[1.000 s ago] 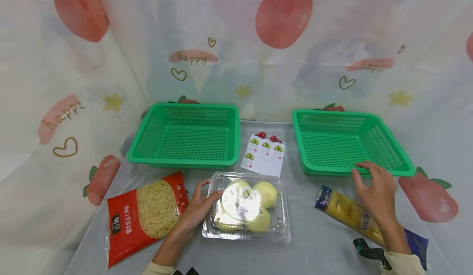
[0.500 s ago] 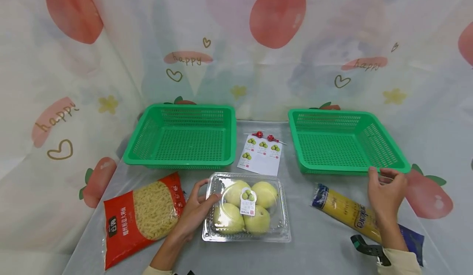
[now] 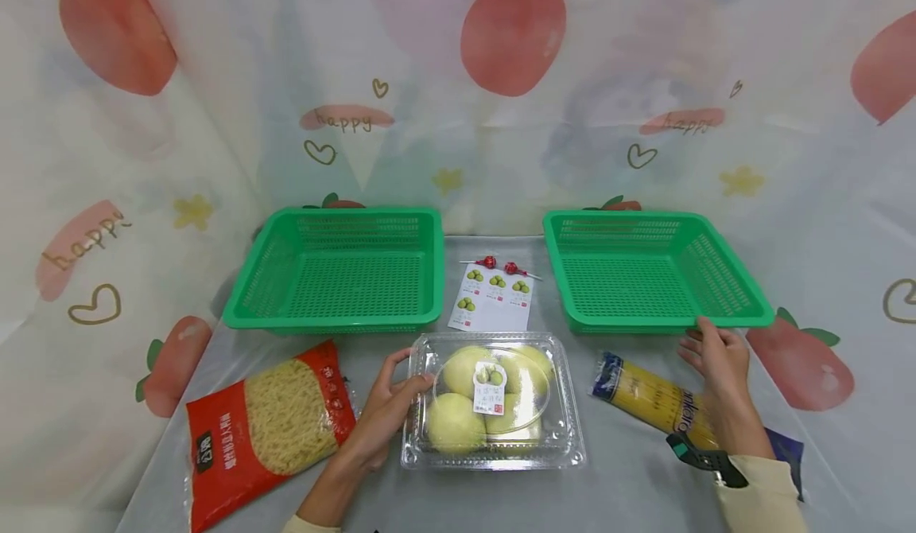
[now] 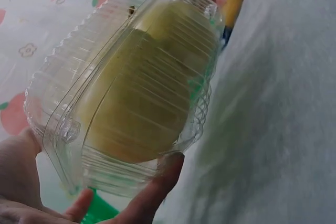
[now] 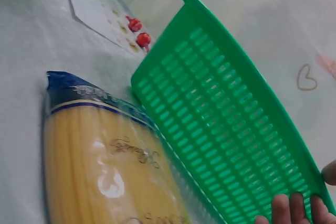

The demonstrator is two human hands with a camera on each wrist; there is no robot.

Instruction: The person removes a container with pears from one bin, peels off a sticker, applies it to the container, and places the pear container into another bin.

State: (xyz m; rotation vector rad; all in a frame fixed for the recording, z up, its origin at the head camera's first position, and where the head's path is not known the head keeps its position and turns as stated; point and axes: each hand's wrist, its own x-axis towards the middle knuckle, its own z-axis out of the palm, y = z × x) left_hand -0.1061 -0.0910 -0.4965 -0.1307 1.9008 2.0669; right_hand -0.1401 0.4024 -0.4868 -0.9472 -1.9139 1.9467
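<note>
My left hand (image 3: pixel 390 414) grips the left edge of a clear plastic clamshell box (image 3: pixel 494 457) in the head view, thumb over the lid's edge. Several round, pale yellow-green fruits sit inside, under a white fruit label (image 3: pixel 490 390). In the left wrist view, thumb and fingers pinch the near end of the box from both sides. My right hand (image 3: pixel 723 362) holds the front rim of the right green basket (image 3: pixel 665 324). In the right wrist view the thumb (image 5: pixel 329 173) is at the rim, with the fingertips (image 5: pixel 282 208) against the perforated outer wall.
A red bag of pasta (image 3: pixel 272 429) lies at left, before the left green basket (image 3: pixel 332 322). A yellow-and-blue spaghetti pack (image 3: pixel 651 398) lies under the right forearm. Between the baskets are a sticker sheet (image 3: pixel 487 310) and two red lollipops (image 3: pixel 511 268).
My right hand has come from over the spaghetti pack to the basket's front rim and taken hold of it. The box has shifted slightly right with my left hand. The head view has turned right.
</note>
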